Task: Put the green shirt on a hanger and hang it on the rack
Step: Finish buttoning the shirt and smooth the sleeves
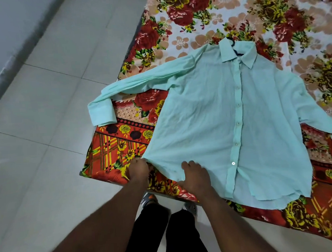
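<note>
The green shirt [209, 111] lies front-up on the bed, over a floral blanket [192, 11] of red and yellow roses. It is buttoned down the placket, with the collar at the far end and the hem towards the person. Inside the collar a bit of a dark hanger [233, 44] shows, the hook poking out past the neckline; the rest of it is hidden under the cloth. One sleeve stretches out to the left, its cuff [101, 112] folded down at the edge of the bed over the tiled floor [49, 75]. The other sleeve runs off to the right and out of sight.

Both hands are at the near left corner of the hem, a little apart. The left hand [139, 168] is bunched tight on the very corner of the fabric. The right hand [194, 178] sits just beside it along the hem, fingers curled over the cloth and thumb at the edge, clamping it. The fabric between them is pulled into small creases.

Below the arms the person stands at the foot of the bed in black trousers [168, 234] and grey shoes [147, 199].
</note>
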